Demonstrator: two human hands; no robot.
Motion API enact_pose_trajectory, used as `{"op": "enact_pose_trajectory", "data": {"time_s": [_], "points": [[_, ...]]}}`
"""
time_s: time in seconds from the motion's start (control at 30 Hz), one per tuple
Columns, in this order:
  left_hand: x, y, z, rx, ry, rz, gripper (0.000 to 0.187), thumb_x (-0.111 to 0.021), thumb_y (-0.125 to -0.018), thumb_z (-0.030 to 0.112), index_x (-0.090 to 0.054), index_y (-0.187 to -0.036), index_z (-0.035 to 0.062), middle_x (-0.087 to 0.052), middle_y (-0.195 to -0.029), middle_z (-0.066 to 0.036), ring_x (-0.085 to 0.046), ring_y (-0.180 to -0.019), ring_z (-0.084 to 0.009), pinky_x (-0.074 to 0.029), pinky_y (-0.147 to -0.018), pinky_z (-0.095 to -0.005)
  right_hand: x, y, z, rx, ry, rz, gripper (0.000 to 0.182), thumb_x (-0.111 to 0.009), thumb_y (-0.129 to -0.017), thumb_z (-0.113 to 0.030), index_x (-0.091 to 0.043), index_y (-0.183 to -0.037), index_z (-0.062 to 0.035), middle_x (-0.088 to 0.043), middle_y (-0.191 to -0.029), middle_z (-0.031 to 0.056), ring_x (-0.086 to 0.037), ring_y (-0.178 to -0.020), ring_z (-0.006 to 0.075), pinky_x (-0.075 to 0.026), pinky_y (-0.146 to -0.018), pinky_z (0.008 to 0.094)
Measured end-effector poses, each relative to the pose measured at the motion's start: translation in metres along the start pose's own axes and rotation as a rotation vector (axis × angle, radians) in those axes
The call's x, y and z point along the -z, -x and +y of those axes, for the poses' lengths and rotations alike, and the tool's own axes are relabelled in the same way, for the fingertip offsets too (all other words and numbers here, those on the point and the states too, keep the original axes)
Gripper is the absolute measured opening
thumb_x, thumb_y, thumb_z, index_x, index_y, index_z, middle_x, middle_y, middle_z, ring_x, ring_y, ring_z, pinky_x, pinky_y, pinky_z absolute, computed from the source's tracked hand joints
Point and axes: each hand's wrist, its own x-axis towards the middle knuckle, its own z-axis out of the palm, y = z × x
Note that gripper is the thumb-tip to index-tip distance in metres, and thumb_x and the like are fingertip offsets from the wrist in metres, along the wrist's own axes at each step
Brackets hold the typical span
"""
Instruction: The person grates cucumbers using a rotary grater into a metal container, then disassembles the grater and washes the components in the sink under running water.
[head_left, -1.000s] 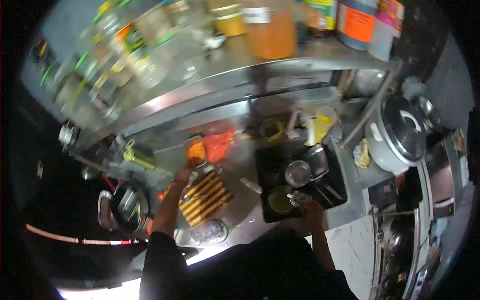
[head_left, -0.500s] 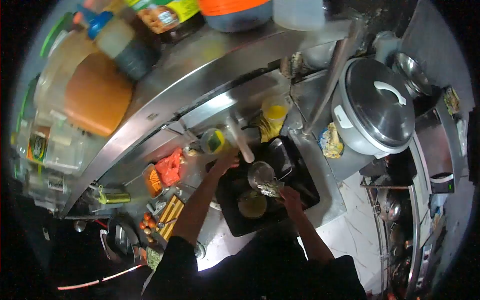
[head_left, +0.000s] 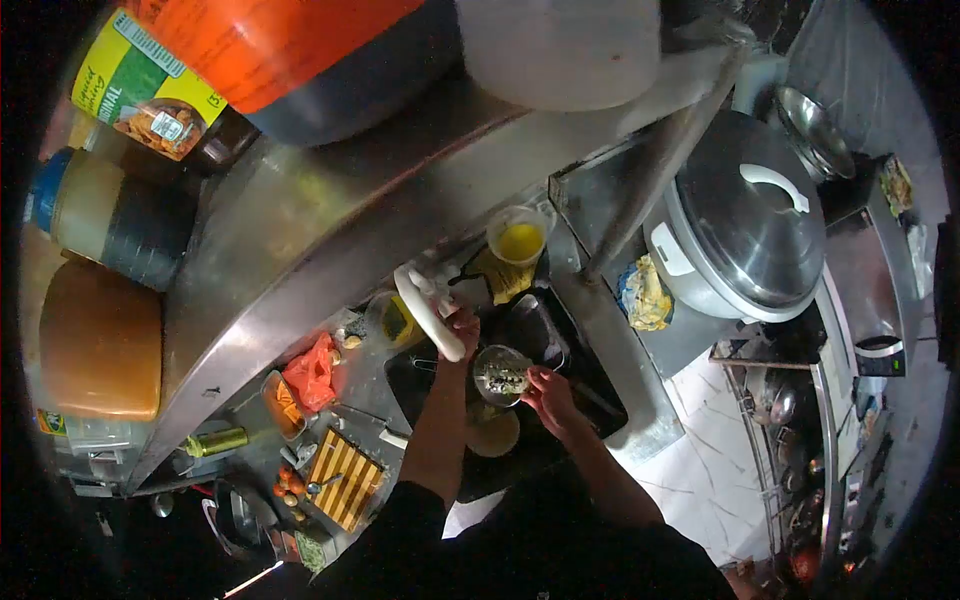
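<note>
My left hand is beside the white spout over the black sink; its fingers are partly hidden. My right hand is closed on a pale, mesh-like scrubber at a round clear bowl. Below that bowl, a round pale dish lies in the sink. A rectangular clear container rests at the sink's back right. Behind the sink stand a tub with yellow liquid and a clear tub with something yellow inside.
A metal shelf with jars and bottles crosses the upper left. A large lidded pot stands right. Left of the sink lie a red bag, an orange-filled container and a striped board. A slanted metal post rises behind.
The view has shifted. My left hand has moved from the sink's left edge to beside the spout. My right hand has brought the scrubber from the bowl's edge over the bowl.
</note>
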Motion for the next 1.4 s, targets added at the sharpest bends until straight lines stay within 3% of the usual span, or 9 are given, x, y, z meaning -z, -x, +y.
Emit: {"op": "enact_pose_trajectory", "data": {"time_s": [0.17, 0.37, 0.5, 0.63, 0.87, 0.97, 1.2, 1.3, 1.4], "points": [[-0.003, 0.015, 0.014, 0.299, 0.07, -0.075, 0.059, -0.049, -0.102, 0.056, -0.057, -0.133, 0.0063, -0.067, -0.119, -0.009, -0.065, -0.086, -0.021, -0.053, -0.082, -0.0385, 0.016, -0.048, 0.042, 0.293, 0.399, -0.101, 0.018, -0.064, -0.101, -0.031, -0.063, -0.105, -0.0129, -0.06, -0.093, -0.0031, -0.056, -0.082, 0.01, -0.049, -0.075, 0.0311], [-0.044, 0.086, 0.007, 0.367, -0.619, 0.252, 0.039, -0.056, -0.103, 0.019, -0.053, -0.137, 0.0016, -0.066, -0.126, -0.015, -0.064, -0.116, -0.0288, -0.052, -0.1, -0.0415, -0.013, -0.039, 0.023, -0.113, -0.121, -0.12, 0.012, -0.06, -0.103, -0.027, -0.062, -0.1, -0.0146, -0.059, -0.091, -0.0028, -0.055, -0.08, 0.0104, -0.047, -0.068, 0.0313], [0.008, 0.13, -0.014, 0.076, -0.917, 0.194, 0.046, -0.051, -0.103, 0.035, -0.053, -0.136, 0.0036, -0.064, -0.124, -0.011, -0.06, -0.119, -0.025, -0.045, -0.108, -0.0438, 0.034, -0.083, 0.091, -0.239, -0.595, -0.272, 0.011, -0.056, -0.103, -0.022, -0.063, -0.103, -0.013, -0.064, -0.095, 0.0001, -0.058, -0.078, 0.0113, -0.046, -0.061, 0.0267], [0.023, 0.143, -0.022, 0.155, -0.685, 0.338, 0.043, -0.053, -0.102, 0.038, -0.056, -0.133, 0.0069, -0.063, -0.126, -0.008, -0.058, -0.121, -0.0239, -0.046, -0.106, -0.0449, 0.008, -0.057, 0.069, -0.235, -0.449, -0.063, 0.018, -0.058, -0.102, -0.026, -0.063, -0.093, -0.0114, -0.067, -0.097, -0.0006, -0.06, -0.078, 0.009, -0.043, -0.056, 0.0216], [-0.037, 0.13, -0.053, 0.065, -0.961, 0.577, 0.049, -0.054, -0.101, 0.055, -0.059, -0.121, 0.0099, -0.061, -0.107, -0.003, -0.061, -0.096, -0.0188, -0.051, -0.086, -0.0393, 0.032, -0.044, 0.051, 0.061, 0.686, -0.098, 0.019, -0.066, -0.1, -0.025, -0.058, -0.101, -0.0075, -0.067, -0.093, 0.0039, -0.062, -0.081, 0.0088, -0.048, -0.06, 0.0273], [-0.07, 0.129, -0.053, 0.123, -1.38, 0.644, 0.052, -0.056, -0.098, 0.061, -0.061, -0.11, 0.0105, -0.059, -0.092, 0.0, -0.057, -0.082, -0.0151, -0.05, -0.073, -0.0372, 0.008, -0.022, 0.035, 0.468, 0.692, -0.141, 0.03, -0.069, -0.098, -0.023, -0.055, -0.118, -0.0056, -0.067, -0.1, 0.0051, -0.064, -0.088, 0.0124, -0.053, -0.072, 0.031], [-0.074, 0.119, -0.038, 0.223, -1.581, 0.571, 0.056, -0.057, -0.096, 0.065, -0.06, -0.102, 0.01, -0.057, -0.086, 0.001, -0.055, -0.081, -0.0118, -0.049, -0.072, -0.0357, -0.014, -0.04, 0.037, 0.04, 0.301, -0.372, 0.051, -0.075, -0.093, -0.018, -0.05, -0.136, -0.006, -0.064, -0.118, 0.0034, -0.063, -0.108, 0.0142, -0.054, -0.09, 0.0342], [-0.022, 0.133, -0.018, 0.142, -1.29, 0.369, 0.046, -0.062, -0.097, 0.05, -0.062, -0.112, 0.0068, -0.063, -0.087, -0.003, -0.065, -0.078, -0.0155, -0.053, -0.068, -0.0341, -0.012, -0.053, 0.039, -0.235, 0.074, -0.4, 0.048, -0.077, -0.091, -0.018, -0.054, -0.132, -0.0067, -0.066, -0.116, 0.0038, -0.063, -0.107, 0.0139, -0.054, -0.089, 0.0349], [-0.095, 0.138, -0.038, 0.239, -0.822, 0.566, 0.044, -0.061, -0.097, 0.048, -0.062, -0.113, 0.0069, -0.063, -0.089, -0.002, -0.064, -0.078, -0.016, -0.054, -0.067, -0.0335, -0.041, -0.034, 0.021, 0.085, 0.432, -0.361, 0.048, -0.077, -0.09, -0.015, -0.054, -0.132, -0.0071, -0.066, -0.114, 0.0042, -0.064, -0.106, 0.0132, -0.056, -0.087, 0.0345]]}}
